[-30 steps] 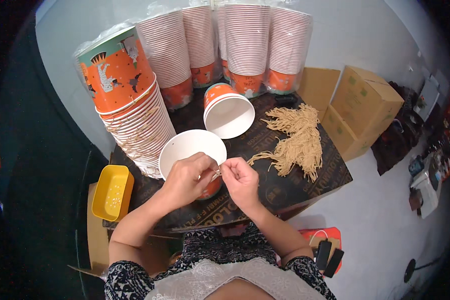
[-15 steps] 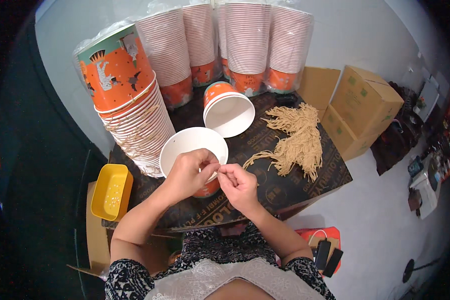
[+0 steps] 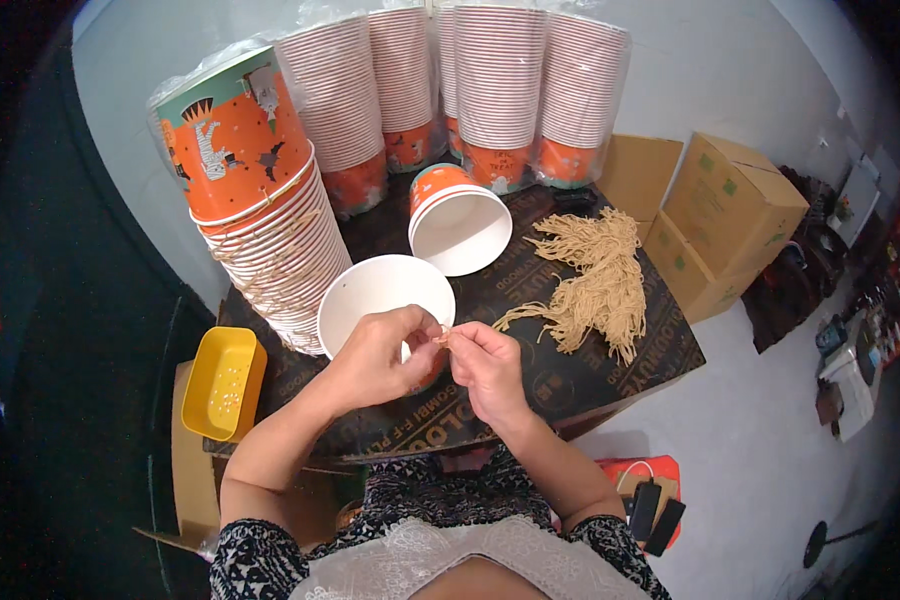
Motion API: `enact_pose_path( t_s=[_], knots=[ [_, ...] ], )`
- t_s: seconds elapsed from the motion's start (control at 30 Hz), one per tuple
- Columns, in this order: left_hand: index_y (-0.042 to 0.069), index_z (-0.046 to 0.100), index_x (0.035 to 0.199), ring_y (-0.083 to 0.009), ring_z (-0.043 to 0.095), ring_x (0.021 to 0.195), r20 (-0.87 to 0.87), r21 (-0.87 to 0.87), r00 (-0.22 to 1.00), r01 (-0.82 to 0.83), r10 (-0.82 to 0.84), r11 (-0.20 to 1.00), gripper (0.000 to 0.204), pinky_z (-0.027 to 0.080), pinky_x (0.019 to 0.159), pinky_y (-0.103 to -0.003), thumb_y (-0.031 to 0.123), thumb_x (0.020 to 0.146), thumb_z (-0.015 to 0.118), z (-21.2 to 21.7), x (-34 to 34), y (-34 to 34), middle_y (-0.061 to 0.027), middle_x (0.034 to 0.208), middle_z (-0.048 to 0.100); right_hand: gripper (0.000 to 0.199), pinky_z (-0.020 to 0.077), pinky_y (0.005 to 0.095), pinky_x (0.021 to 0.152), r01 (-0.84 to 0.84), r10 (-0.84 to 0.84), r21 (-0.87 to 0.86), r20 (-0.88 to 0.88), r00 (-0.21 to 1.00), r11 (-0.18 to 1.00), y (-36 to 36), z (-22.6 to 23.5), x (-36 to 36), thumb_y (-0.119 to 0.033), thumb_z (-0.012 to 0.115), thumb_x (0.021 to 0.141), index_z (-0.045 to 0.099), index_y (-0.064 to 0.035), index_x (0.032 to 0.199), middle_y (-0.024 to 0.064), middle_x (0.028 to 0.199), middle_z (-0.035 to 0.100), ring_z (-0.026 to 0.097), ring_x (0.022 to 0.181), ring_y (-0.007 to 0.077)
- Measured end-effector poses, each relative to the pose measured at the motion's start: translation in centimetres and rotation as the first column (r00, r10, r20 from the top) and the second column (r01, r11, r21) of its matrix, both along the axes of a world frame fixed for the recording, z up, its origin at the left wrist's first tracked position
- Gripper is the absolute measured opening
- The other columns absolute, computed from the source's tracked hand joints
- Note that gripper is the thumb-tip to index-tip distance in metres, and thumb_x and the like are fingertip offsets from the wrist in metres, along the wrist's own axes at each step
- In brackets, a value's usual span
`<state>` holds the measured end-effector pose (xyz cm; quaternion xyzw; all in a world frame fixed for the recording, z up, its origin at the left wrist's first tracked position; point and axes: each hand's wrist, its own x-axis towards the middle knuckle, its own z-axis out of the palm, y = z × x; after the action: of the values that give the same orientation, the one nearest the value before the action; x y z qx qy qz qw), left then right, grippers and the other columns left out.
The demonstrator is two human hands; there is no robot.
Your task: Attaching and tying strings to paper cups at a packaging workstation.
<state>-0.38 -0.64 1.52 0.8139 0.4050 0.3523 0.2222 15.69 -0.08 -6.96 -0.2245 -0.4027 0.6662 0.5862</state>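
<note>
Around the white cup [image 3: 385, 300], your reach is blocked left by the leaning cup stack [image 3: 270, 240] and behind by the tipped cup [image 3: 460, 225], while rightward the string pile [image 3: 595, 280] probably leaves a narrow gap.

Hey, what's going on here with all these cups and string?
A person's left hand and right hand meet at the rim of an open paper cup, pinching a bit of tan string between the fingertips. A pile of strings lies to the right on the dark table, with cup stacks behind.
</note>
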Motion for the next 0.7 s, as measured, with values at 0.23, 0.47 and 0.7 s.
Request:
enact_pose_path(
  t_s=[0.23, 0.47, 0.7],
  knots=[
    [-0.003, 0.062, 0.085, -0.0383, 0.066, 0.071, -0.085, 0.038, 0.993, -0.072, 0.075, 0.997, 0.010, 0.051, 0.063, -0.043, 0.007, 0.084, 0.064, -0.6, -0.3, 0.8, -0.0224, 0.075, 0.065, 0.011, 0.0337, 0.0193, 0.049, 0.271, -0.396, 0.343, 0.377, 0.837, 0.899, -0.5, 0.8, 0.6, -0.007, 0.060, 0.094, 0.068, -0.0003, 0.091, -0.0024, 0.067, 0.058, 0.045, 0.054, 0.0030],
    [-0.004, 0.061, 0.084, -0.0384, 0.066, 0.071, -0.062, -0.090, 0.986, -0.163, 0.157, 0.983, 0.016, 0.051, 0.064, -0.043, 0.012, 0.086, 0.062, -1.7, -1.4, 1.1, -0.0236, 0.071, 0.064, 0.010, 0.0456, 0.0255, 0.058, 0.310, -0.663, 0.598, 0.566, 0.490, 0.739, -1.3, -2.4, 4.8, -0.008, 0.059, 0.093, 0.062, -0.0007, 0.086, 0.0057, 0.072, 0.063, 0.055, 0.062, 0.0087],
    [-0.001, 0.064, 0.093, -0.0320, 0.066, 0.080, -0.269, -0.148, 0.961, 0.029, -0.069, 0.989, 0.014, 0.052, 0.073, -0.040, 0.001, 0.085, 0.053, 1.5, -4.7, 2.1, -0.0171, 0.085, 0.067, 0.020, 0.0461, 0.0310, 0.061, 0.348, -0.645, 0.551, 0.560, 0.520, 0.758, 3.6, -1.8, 6.9, -0.016, 0.055, 0.096, 0.061, 0.0001, 0.086, 0.0080, 0.071, 0.060, 0.056, 0.065, 0.0146]
  ],
)
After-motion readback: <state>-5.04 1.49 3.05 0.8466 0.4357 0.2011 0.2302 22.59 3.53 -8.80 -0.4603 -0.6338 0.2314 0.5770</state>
